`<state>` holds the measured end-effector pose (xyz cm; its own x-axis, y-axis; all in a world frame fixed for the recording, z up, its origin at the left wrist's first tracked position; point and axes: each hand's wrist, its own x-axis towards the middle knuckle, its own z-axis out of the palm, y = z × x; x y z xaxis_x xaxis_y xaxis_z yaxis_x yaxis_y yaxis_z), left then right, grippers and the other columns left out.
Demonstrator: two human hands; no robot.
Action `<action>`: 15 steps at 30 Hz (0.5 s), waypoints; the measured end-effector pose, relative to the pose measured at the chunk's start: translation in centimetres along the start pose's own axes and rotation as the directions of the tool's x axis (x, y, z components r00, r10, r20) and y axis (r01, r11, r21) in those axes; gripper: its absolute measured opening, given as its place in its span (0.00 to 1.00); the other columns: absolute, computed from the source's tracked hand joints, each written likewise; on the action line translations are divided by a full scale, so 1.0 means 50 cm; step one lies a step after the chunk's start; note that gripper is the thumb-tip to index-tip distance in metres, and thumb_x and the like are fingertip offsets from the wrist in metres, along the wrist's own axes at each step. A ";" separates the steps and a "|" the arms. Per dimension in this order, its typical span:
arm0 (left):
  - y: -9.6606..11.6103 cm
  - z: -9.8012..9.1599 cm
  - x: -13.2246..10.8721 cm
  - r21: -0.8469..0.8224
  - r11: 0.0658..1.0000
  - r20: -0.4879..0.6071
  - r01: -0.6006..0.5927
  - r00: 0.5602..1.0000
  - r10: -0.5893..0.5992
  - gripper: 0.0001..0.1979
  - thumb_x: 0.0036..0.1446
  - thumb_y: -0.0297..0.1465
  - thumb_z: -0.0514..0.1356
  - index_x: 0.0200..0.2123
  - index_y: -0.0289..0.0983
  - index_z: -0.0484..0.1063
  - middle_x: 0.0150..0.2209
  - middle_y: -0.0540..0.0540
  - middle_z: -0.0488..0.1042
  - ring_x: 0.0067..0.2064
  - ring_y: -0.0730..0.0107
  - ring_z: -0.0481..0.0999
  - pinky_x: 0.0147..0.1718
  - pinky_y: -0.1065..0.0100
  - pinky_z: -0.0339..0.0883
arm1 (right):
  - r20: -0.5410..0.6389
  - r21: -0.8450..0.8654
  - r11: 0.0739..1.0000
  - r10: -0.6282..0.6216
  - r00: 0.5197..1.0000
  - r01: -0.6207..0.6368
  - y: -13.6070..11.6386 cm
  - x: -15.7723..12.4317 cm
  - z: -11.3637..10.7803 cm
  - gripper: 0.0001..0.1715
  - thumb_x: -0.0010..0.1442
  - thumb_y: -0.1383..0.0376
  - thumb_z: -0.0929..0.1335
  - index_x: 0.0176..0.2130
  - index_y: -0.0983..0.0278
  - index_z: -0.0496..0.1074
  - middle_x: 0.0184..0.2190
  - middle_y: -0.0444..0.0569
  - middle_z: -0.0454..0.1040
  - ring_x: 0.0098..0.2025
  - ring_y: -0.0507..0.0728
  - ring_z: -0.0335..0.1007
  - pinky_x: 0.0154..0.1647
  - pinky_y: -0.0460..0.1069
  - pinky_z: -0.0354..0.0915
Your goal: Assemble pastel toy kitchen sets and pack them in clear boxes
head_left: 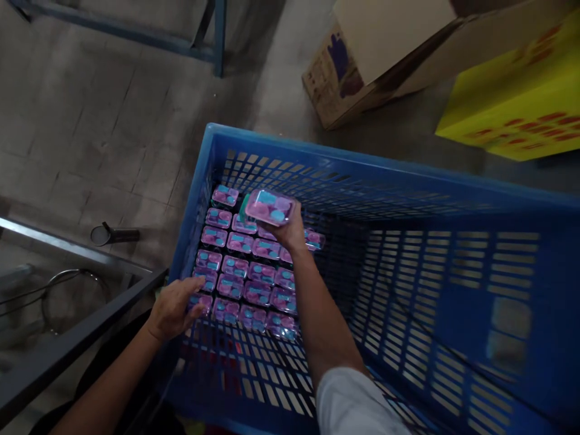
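Note:
My right hand (290, 228) is closed on a small clear plastic box (269, 206) with pink and blue contents, holding it above the far rows. A green edge shows at its left side. Below, several similar boxes (240, 243) stand in rows at the left end of a blue slatted plastic crate (362, 166). My left hand (174, 308) rests over the crate's left side, its thumb and fingers apart. Its fingertips are close to the nearest boxes at the left; whether they touch cannot be made out. My right forearm hides part of the rows.
Behind the crate stand an open cardboard carton (335, 78) and a yellow box (512, 109) with red print. A metal frame (136, 30) is at the far left. Nearer, a dark metal bar (81, 350) runs alongside the crate, with a short pipe piece (120, 235) beyond it.

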<state>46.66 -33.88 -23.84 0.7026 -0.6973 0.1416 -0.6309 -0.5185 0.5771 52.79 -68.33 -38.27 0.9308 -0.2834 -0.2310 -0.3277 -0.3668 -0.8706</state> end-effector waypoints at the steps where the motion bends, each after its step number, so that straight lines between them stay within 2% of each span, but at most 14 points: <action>1: 0.001 0.000 0.001 0.014 1.000 -0.004 -0.006 1.000 0.006 0.19 0.72 0.37 0.48 0.59 0.33 0.62 0.44 0.39 0.80 0.42 0.65 0.81 0.38 0.65 0.73 | -0.066 -0.055 0.998 -0.021 0.998 0.018 0.021 0.036 0.009 0.59 0.44 0.49 0.78 0.63 0.69 0.54 0.60 0.62 0.60 0.65 0.68 0.57 0.67 0.61 0.57; 3: 0.002 0.001 0.002 0.047 0.999 -0.013 -0.018 1.000 0.018 0.18 0.71 0.37 0.48 0.57 0.33 0.64 0.43 0.40 0.81 0.43 0.64 0.82 0.38 0.66 0.72 | -0.104 -0.200 0.980 -0.029 0.994 0.008 0.059 0.095 0.032 0.54 0.46 0.52 0.77 0.61 0.74 0.56 0.59 0.64 0.61 0.64 0.67 0.57 0.68 0.59 0.55; 6: 0.004 0.001 0.003 0.071 0.997 -0.008 -0.011 1.000 0.011 0.18 0.71 0.36 0.48 0.57 0.34 0.64 0.42 0.40 0.81 0.43 0.64 0.82 0.39 0.66 0.72 | -0.056 -0.349 0.936 0.017 0.998 -0.035 0.112 0.148 0.068 0.45 0.51 0.58 0.74 0.60 0.73 0.59 0.58 0.63 0.62 0.64 0.66 0.56 0.69 0.60 0.54; 9: 0.004 0.000 0.004 0.047 0.999 -0.002 -0.019 1.000 0.019 0.19 0.71 0.34 0.49 0.60 0.33 0.62 0.42 0.40 0.81 0.43 0.64 0.82 0.38 0.67 0.72 | -0.052 -0.357 0.932 0.050 0.997 -0.065 0.156 0.170 0.104 0.42 0.52 0.62 0.73 0.61 0.70 0.59 0.61 0.62 0.60 0.65 0.64 0.54 0.68 0.59 0.55; 12: 0.002 0.001 0.004 0.036 0.999 0.014 -0.026 1.000 0.026 0.23 0.70 0.34 0.50 0.64 0.33 0.58 0.42 0.40 0.81 0.43 0.65 0.82 0.37 0.68 0.71 | -0.067 -0.351 0.929 0.102 0.993 -0.119 0.192 0.184 0.139 0.44 0.54 0.63 0.73 0.63 0.71 0.57 0.63 0.63 0.56 0.66 0.64 0.52 0.66 0.58 0.57; 15: 0.001 0.002 0.003 0.029 0.999 0.025 -0.031 0.999 0.030 0.25 0.70 0.34 0.50 0.67 0.33 0.55 0.41 0.40 0.82 0.43 0.65 0.82 0.37 0.68 0.71 | -0.056 -0.347 0.921 0.171 0.984 -0.179 0.217 0.201 0.157 0.42 0.58 0.61 0.72 0.64 0.74 0.56 0.63 0.65 0.57 0.63 0.64 0.58 0.63 0.58 0.61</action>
<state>46.72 -34.05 -23.86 0.6749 -0.7247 0.1389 -0.6617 -0.5111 0.5487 59.85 -68.21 -53.45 0.8507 -0.3908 -0.3516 -0.5249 -0.5941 -0.6096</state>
